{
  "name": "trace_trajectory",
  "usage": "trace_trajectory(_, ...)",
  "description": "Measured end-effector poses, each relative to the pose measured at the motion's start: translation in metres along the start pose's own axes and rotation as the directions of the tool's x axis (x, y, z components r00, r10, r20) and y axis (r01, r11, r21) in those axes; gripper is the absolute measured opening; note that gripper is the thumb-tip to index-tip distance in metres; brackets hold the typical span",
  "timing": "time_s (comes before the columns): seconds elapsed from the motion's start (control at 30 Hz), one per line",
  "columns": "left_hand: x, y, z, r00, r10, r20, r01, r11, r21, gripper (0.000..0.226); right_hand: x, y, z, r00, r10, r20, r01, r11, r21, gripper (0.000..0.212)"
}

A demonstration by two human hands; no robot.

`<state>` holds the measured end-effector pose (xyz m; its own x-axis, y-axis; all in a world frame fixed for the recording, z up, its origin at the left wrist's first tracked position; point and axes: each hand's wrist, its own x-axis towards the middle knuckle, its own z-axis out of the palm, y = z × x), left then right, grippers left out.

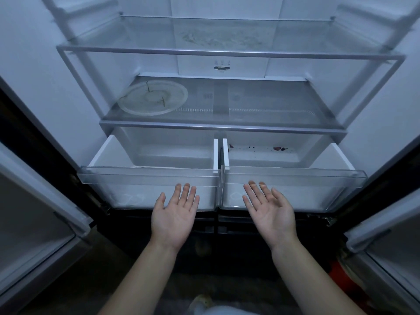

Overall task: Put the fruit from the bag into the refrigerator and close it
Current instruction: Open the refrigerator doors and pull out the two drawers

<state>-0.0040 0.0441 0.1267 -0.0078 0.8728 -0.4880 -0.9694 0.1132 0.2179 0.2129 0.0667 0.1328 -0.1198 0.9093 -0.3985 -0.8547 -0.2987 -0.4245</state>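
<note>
Two empty hands, left hand [174, 214] and right hand [270, 211], palms up and apart at frame centre below pulled-out crisper drawers [150, 176]; fruit and bag unseen, likely bruisable, so cup from beneath.

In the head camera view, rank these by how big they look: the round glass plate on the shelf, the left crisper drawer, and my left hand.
1. left crisper drawer, clearly largest.
2. round glass plate and left hand look alike; the hand is nearer the camera, so I won't rank them.
</note>
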Motion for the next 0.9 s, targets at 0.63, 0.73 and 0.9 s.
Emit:
trace_trajectory(0.63,-0.011,0.005,-0.006,0.998,-0.046,-0.045,0.045,0.999,-0.02,0.044,-0.021,0.014,-0.008,1.0,-0.002,-0.029,0.003,1.0,0.013,0.046)
trace_trajectory(0.73,-0.014,0.006,-0.009,0.998,-0.041,-0.04,0.04,0.999,-0.019,0.042,-0.023,0.014,-0.008,0.999,-0.001,-0.051,0.002,1.0,0.018,0.025)
trace_trajectory(0.9,-0.017,0.009,-0.01,0.998,-0.052,-0.027,0.052,0.999,0.008,0.042,-0.025,0.014,-0.006,0.998,-0.007,-0.062,0.006,1.0,-0.007,0.022)
